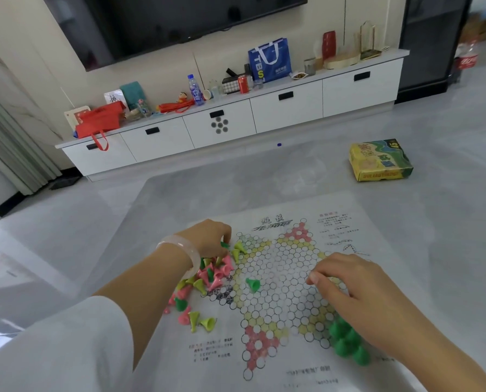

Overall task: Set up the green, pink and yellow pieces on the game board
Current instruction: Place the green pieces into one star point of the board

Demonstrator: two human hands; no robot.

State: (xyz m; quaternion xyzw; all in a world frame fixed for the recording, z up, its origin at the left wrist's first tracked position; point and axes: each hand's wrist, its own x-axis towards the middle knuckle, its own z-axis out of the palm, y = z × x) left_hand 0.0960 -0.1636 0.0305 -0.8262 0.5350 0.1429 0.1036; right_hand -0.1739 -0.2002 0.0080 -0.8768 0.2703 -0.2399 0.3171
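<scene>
A paper star-shaped game board (281,281) lies flat on the grey table. A loose pile of green, pink and yellow cone pieces (208,275) sits at its left edge. My left hand (208,236) reaches into the top of the pile and pinches a green piece (225,245). One green piece (253,284) lies on its side on the board. Several green pieces (348,342) stand in the board's lower right point. My right hand (349,281) rests on the board above them, fingers curled; whether it holds a piece is hidden.
A yellow and green game box (380,161) sits at the table's far right. Beyond the table stands a white TV cabinet (236,123) cluttered with bags, bottles and cans. The table's far edge (179,176) runs just past the board.
</scene>
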